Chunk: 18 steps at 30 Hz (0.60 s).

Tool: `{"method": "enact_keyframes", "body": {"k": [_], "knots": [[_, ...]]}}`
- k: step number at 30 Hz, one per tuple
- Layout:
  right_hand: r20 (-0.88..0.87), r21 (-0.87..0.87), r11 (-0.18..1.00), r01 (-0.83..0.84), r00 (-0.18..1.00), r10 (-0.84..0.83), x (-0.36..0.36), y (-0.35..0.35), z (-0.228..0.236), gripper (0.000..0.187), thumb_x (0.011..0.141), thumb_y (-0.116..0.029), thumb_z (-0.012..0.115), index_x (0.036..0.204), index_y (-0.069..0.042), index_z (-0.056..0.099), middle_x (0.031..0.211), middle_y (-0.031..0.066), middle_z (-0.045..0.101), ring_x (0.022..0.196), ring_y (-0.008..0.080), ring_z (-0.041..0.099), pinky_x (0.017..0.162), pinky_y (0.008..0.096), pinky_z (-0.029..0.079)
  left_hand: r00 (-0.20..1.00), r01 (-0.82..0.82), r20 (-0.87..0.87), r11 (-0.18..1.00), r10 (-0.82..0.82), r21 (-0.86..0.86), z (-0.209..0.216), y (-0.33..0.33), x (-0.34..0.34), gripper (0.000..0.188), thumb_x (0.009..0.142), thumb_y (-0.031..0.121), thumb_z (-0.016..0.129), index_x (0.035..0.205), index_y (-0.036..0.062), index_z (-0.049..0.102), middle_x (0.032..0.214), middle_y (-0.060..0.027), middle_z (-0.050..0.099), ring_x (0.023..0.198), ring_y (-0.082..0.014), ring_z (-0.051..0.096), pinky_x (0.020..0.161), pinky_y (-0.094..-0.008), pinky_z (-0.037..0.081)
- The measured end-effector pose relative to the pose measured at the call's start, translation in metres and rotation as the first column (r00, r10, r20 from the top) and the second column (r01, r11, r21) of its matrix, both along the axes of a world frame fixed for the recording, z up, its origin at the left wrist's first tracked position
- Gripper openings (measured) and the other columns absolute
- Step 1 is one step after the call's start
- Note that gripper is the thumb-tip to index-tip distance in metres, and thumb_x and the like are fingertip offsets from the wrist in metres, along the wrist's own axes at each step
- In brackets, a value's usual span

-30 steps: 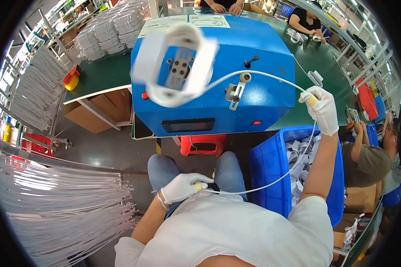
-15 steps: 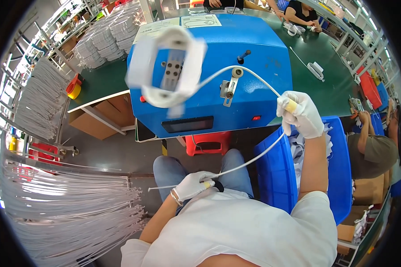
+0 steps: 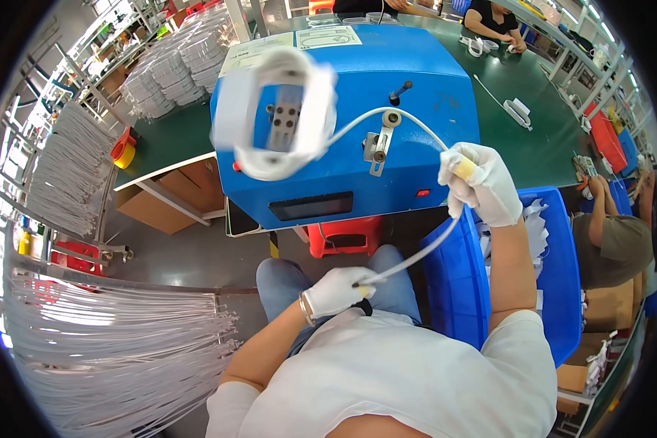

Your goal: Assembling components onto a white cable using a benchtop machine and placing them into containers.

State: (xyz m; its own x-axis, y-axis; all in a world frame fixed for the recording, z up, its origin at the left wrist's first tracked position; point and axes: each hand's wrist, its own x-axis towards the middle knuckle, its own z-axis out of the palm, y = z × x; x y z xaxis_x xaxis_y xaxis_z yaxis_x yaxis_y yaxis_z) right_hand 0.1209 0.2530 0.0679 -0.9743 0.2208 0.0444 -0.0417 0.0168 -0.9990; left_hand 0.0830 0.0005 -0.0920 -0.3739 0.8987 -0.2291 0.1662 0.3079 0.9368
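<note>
My right hand (image 3: 485, 186), in a white glove with yellow tape on a finger, is closed around a white cable (image 3: 417, 256) in front of the blue machine (image 3: 434, 87). From there the cable arches over a small guide roller (image 3: 392, 118) to a blurred white loop on the machine's metal winding head (image 3: 283, 124). Its other side runs down to my gloved left hand (image 3: 337, 290), low over my lap, with fingers pinched on the cable near its end. The exact tip is hard to make out.
Racks of hanging white cables (image 3: 117, 343) stand at left. A blue bin (image 3: 452, 292) with white scraps is at my right. The green table (image 3: 540, 160) holds a yellow tape roll (image 3: 123, 154), stacked coils (image 3: 171, 73) and a loose coil (image 3: 518, 113). Other people work nearby.
The cable's tail, which stuck out left of my left hand, has drawn in to that hand. My left hand moved slightly right and up; my right hand moved slightly left. The loop stays blurred.
</note>
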Motion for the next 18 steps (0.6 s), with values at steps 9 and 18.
{"method": "enact_keyframes", "body": {"k": [9, 18], "knots": [[-0.548, 0.709, 0.538, 0.457, 0.836, 0.012, -0.043, 0.007, 0.02, 0.007, 0.084, -0.003, 0.061, 0.084, -0.001, 0.067, 0.072, 0.0043, 0.062, 0.06, 0.0075, 0.051, 0.055, 0.021, 0.042, 0.891, 0.07, -0.453, 0.984, 0.013, 0.165, 0.195, -0.048, -0.073, 0.021, 0.081, 0.011, 0.068, 0.101, 0.0035, 0.069, 0.092, -0.0114, 0.069, 0.084, -0.0211, 0.066, 0.078, -0.0323, 0.051], [-0.567, 0.817, 0.083, 0.57, 0.77, 0.294, -0.195, 0.009, 0.081, 0.017, 0.079, -0.022, 0.064, 0.096, -0.02, 0.066, 0.089, -0.0048, 0.065, 0.08, 0.0128, 0.063, 0.067, 0.0231, 0.052, 0.442, 0.237, -0.863, 0.896, 0.244, 0.375, 0.283, 0.003, -0.19, 0.026, 0.079, -0.003, 0.058, 0.1, 0.0051, 0.071, 0.103, -0.0077, 0.067, 0.086, -0.016, 0.064, 0.082, -0.0228, 0.051]]}}
